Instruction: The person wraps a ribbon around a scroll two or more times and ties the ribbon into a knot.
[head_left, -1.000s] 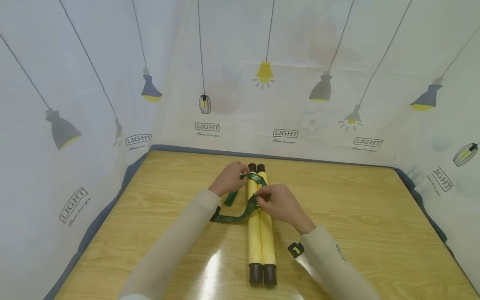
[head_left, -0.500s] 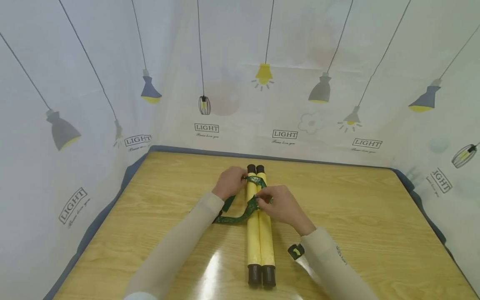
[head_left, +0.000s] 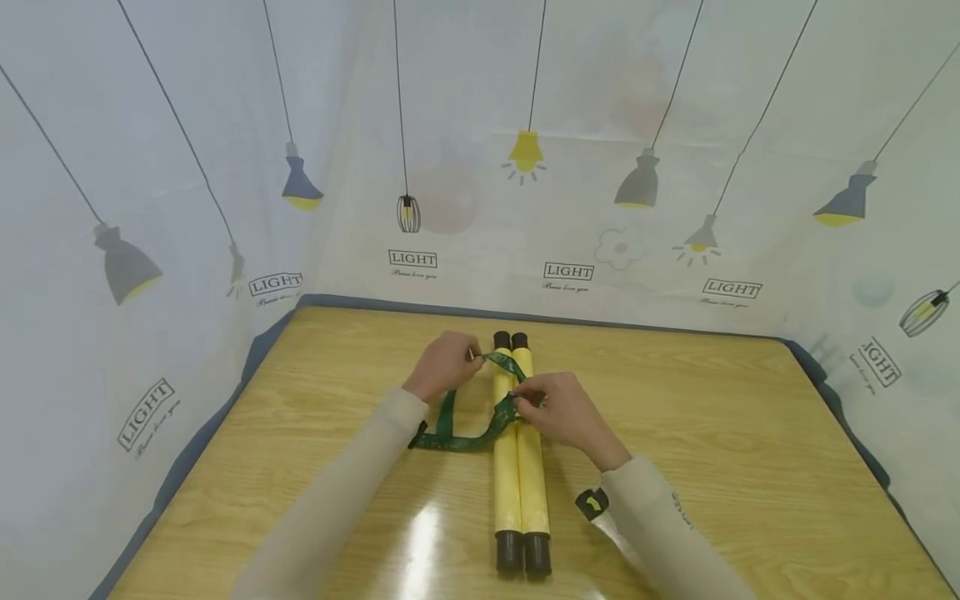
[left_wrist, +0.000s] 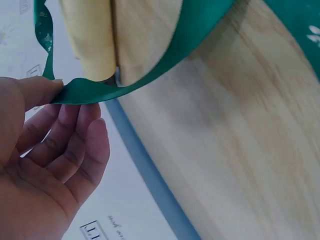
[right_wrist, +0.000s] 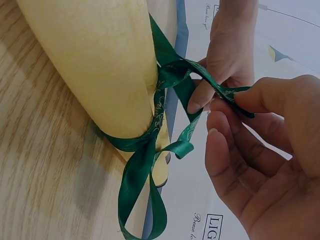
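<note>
Between left hand (head_left: 447, 364) and right hand (head_left: 561, 408), green ribbon (head_left: 468, 443) spans across two yellow tubes (head_left: 508, 487) lying side by side. Left hand: pinching ribbon, thumb above, fingertips below, other fingers loosely bent. Right hand: pinching another part of ribbon, thumb against fingers, remaining fingers curved. One strand passes from left hand's pinch over tubes toward right hand; another drops from right hand's side and runs left, nearer the person than left hand, past left wrist. Right wrist view: ribbon is around the tubes, loops hanging beside right hand's fingertips.

Tubes sit just to the right of left hand; right hand is over their right side, farther toward the person than left hand. Black end caps (head_left: 510, 552) at both ends, far pair just beside left hand, near pair well apart from both hands. Under both hands, wooden table (head_left: 675, 400). Behind right hand, small black piece (head_left: 592, 502) at the cuff of pale sleeve (head_left: 667, 525). Beyond both hands, white wall covering (head_left: 465, 100) printed with lamps and "LIGHT".
</note>
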